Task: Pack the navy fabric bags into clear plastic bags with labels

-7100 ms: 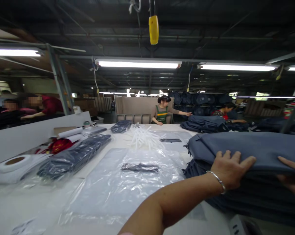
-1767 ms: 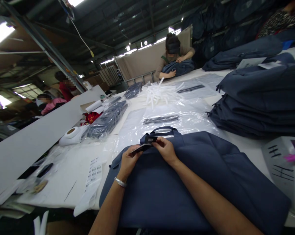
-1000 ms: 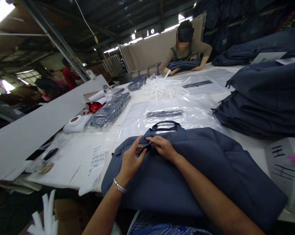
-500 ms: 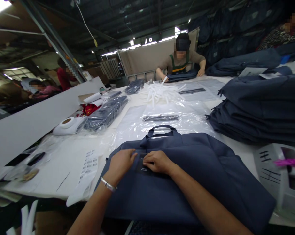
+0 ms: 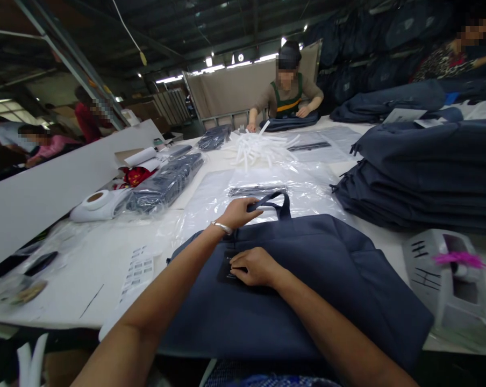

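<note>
- While the left hand [image 5: 240,213] grasps the handle [image 5: 286,207] of the dark blue bag [image 5: 263,322], the right hand [image 5: 257,267] rests closer to the person, on the bag's upper side.
- The bag lies on the table [image 5: 71,290], beneath both hands, and it extends well to their right, under the right forearm.
- The fingers of the right hand are bent over a black card [image 5: 224,269] with pale lettering; whether they pinch it or only press it, I cannot tell.
- A silver bracelet [image 5: 222,228] goes around the left wrist.
- Beyond the left hand, clear plastic sheets [image 5: 205,188] are spread, and behind them is a heap of white strips [image 5: 253,148].
- To the left of the left hand are a plastic-wrapped bundle [image 5: 168,183], a white roll [image 5: 101,207] and, nearer, a strip of printed labels [image 5: 136,271].
- To the right of both hands is a stack of dark blue bags [image 5: 424,177]; nearer stands a grey dispenser [image 5: 422,269] with a pink tie [image 5: 458,260].
- Far beyond the hands, a co-worker [image 5: 263,99] wears a green apron [image 5: 281,97].
</note>
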{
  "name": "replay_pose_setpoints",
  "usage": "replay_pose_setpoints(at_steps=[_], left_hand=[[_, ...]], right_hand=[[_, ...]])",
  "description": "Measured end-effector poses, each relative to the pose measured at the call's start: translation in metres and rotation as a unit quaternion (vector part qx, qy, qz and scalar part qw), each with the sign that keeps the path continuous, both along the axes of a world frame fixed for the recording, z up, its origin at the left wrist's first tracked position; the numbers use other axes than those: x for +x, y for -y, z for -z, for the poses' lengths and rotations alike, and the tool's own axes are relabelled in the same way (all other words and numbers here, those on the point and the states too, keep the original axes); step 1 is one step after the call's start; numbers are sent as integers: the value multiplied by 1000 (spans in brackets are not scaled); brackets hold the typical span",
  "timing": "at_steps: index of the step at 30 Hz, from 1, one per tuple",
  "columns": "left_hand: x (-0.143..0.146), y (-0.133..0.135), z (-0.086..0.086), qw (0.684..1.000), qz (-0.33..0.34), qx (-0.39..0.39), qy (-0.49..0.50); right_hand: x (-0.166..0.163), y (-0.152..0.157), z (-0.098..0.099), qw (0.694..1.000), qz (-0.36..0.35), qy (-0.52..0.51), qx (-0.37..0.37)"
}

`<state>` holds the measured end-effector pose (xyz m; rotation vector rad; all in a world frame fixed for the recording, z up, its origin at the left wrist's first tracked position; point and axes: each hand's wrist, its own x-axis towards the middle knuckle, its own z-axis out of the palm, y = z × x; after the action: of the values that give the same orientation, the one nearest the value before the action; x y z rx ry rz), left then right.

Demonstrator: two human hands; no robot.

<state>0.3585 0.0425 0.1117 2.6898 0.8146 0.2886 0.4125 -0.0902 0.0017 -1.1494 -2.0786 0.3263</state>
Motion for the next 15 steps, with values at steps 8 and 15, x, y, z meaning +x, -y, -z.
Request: replay_pose_setpoints(at_steps=[8, 15], left_hand=[[-113, 130, 39, 993, 80, -20, 89], [-116, 155, 102, 993, 11, 9, 115]], right_hand=[[-17, 23, 19, 995, 36, 75, -51], [-7, 87, 15, 978, 107, 150, -100]])
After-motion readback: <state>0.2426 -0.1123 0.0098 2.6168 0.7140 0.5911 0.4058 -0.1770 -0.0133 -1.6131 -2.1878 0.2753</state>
